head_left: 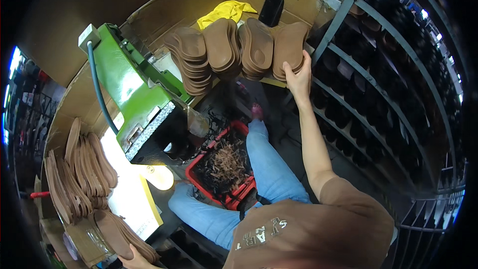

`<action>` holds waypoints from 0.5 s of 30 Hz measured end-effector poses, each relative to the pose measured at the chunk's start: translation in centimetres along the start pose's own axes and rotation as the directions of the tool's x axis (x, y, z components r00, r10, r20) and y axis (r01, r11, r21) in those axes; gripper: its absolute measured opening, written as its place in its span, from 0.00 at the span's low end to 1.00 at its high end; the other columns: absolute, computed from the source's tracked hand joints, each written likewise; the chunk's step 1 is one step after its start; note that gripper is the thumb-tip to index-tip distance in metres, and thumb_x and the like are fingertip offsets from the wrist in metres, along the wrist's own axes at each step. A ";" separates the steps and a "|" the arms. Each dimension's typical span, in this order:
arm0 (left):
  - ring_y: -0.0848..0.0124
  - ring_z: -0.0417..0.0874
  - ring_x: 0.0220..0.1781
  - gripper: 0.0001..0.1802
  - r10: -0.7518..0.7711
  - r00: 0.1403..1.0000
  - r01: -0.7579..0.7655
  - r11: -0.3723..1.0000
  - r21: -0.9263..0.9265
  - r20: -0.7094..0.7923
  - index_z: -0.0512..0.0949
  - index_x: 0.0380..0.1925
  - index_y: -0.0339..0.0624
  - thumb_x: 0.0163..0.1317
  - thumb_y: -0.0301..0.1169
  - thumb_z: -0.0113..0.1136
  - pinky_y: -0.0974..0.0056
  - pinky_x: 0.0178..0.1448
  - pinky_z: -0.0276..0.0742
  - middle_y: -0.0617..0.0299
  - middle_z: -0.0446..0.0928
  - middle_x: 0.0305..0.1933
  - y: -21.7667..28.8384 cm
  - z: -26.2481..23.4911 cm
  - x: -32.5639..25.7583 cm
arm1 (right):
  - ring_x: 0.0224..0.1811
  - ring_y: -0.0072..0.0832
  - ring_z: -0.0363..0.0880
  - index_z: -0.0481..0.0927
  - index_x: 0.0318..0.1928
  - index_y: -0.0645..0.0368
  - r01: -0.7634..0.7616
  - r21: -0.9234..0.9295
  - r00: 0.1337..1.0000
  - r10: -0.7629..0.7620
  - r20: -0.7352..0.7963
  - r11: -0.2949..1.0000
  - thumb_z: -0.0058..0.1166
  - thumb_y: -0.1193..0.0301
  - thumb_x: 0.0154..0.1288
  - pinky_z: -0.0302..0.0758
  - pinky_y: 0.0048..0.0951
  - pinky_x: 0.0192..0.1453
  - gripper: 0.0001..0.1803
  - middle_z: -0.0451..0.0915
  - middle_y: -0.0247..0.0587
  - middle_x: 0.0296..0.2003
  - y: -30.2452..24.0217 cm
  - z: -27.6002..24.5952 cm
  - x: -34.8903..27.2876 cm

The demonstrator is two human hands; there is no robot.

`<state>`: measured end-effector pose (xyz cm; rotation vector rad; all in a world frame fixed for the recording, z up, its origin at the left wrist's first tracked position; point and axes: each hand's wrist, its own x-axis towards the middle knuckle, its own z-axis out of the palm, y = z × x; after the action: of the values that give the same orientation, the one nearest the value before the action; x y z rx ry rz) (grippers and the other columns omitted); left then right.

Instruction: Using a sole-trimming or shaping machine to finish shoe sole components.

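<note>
My right hand (299, 80) reaches out to the rightmost stack of brown shoe soles (290, 45). Its thumb lies on top and the fingers wrap round the stack's right side. Three more sole stacks stand in a row to the left, the nearest being one stack (259, 45) with an oval mark on its top sole. At the lower left, my left hand (135, 260) grips the near end of another pile of soles (112, 231), thumb on top. Its other fingers are mostly hidden, and the picture edge cuts off part of the hand.
A green machine (127, 84) with a blue-grey cable stands left of centre. Between my legs sits a red crate (191, 169) of brown and black scraps. More soles (84, 169) stand on edge at left. A yellow cloth (226, 12), a black case (271, 10) and a metal rack (368, 79) lie beyond.
</note>
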<state>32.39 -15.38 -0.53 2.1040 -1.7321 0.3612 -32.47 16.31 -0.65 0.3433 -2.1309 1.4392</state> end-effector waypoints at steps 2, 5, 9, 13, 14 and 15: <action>0.51 0.74 0.55 0.39 0.064 0.996 -0.064 0.998 -0.003 -0.055 0.72 0.55 0.35 0.45 0.49 0.68 0.55 0.61 0.68 0.45 0.74 0.52 1.2 -3.3 -0.5 | 0.40 0.27 0.79 0.59 0.62 0.68 0.105 -0.122 0.994 -0.102 0.031 0.987 0.61 0.72 0.56 0.78 0.27 0.40 0.36 0.76 0.51 0.45 0.0 0.2 -0.6; 0.52 0.77 0.48 0.35 0.219 0.973 -0.229 0.954 -0.196 -0.069 0.77 0.45 0.35 0.37 0.42 0.75 0.55 0.55 0.71 0.44 0.76 0.46 3.5 -9.2 -2.1 | 0.51 0.49 0.74 0.62 0.61 0.63 -0.084 -0.156 0.989 0.101 0.106 0.984 0.61 0.63 0.55 0.71 0.40 0.53 0.36 0.75 0.58 0.48 -3.5 -1.2 -1.6; 0.53 0.75 0.50 0.38 0.680 0.723 -0.499 0.636 -0.589 0.121 0.73 0.49 0.33 0.30 0.27 0.71 0.56 0.58 0.69 0.48 0.75 0.46 8.6 -11.7 -5.6 | 0.32 0.38 0.70 0.67 0.58 0.61 0.222 -0.258 0.973 -0.198 0.115 0.940 0.63 0.63 0.54 0.69 0.39 0.38 0.33 0.70 0.44 0.33 -7.1 -2.5 -6.4; 0.53 0.79 0.45 0.39 0.958 0.285 -0.373 0.139 -0.918 0.029 0.77 0.44 0.32 0.25 0.35 0.77 0.56 0.52 0.73 0.47 0.79 0.43 17.6 -8.0 -9.6 | 0.56 0.38 0.72 0.58 0.66 0.62 -0.549 0.031 0.400 0.230 0.887 0.835 0.70 0.62 0.49 0.71 0.35 0.56 0.48 0.71 0.53 0.55 -7.1 -4.3 -14.7; 0.54 0.79 0.46 0.40 0.966 0.258 -0.295 0.072 -0.953 -0.007 0.77 0.44 0.31 0.25 0.37 0.79 0.57 0.54 0.73 0.47 0.79 0.45 17.9 -6.6 -10.2 | 0.56 0.37 0.73 0.58 0.66 0.65 -0.696 -0.109 0.139 0.282 0.949 0.710 0.70 0.65 0.49 0.70 0.34 0.58 0.47 0.72 0.52 0.55 -7.5 -3.6 -16.6; 0.56 0.79 0.49 0.40 0.971 0.236 -0.185 0.014 -0.983 -0.030 0.77 0.44 0.31 0.26 0.38 0.80 0.57 0.56 0.72 0.47 0.78 0.46 18.8 -5.2 -11.1 | 0.55 0.36 0.73 0.60 0.64 0.67 -0.705 -0.104 0.101 0.245 0.964 0.701 0.69 0.68 0.50 0.70 0.33 0.58 0.43 0.72 0.51 0.54 -6.4 -4.1 -18.0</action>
<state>11.96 -6.32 1.85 0.2829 -2.4430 -1.2120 -13.31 15.93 -4.66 0.8997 -3.0796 2.5838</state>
